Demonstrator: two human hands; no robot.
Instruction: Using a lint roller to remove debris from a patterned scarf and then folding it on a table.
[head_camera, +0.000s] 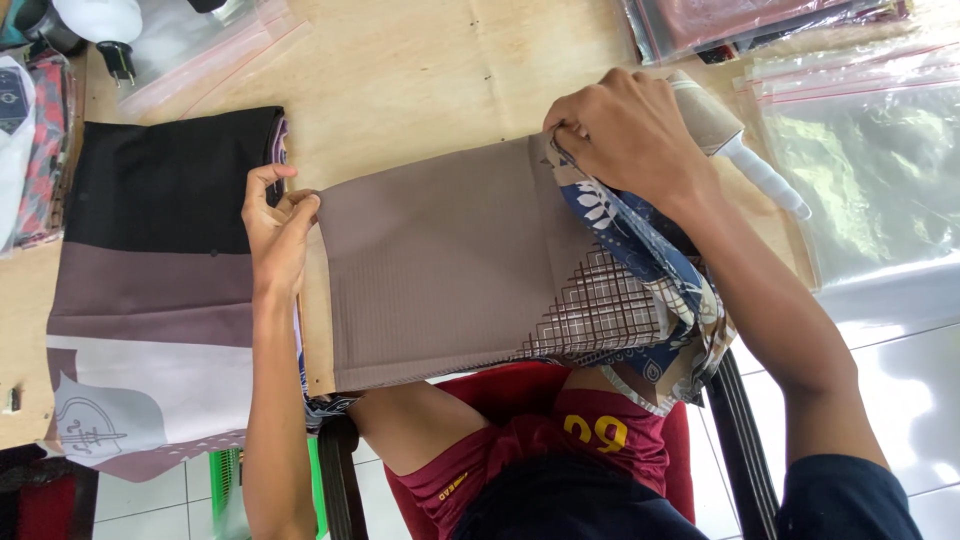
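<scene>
Left hand pinched folded brown cloth at its 9 o'clock edge | right hand clamped its 1 o'clock corner | bare desk open at 12 o'clock

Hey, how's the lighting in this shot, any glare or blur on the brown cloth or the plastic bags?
Head view: even daylight, soft shadows; the folded brown woven cloth is sharp under the left hand and right hand; the clear plastic zip bags and white tiled floor show bright glare at right; slight wide-angle bending at the edges.
</scene>
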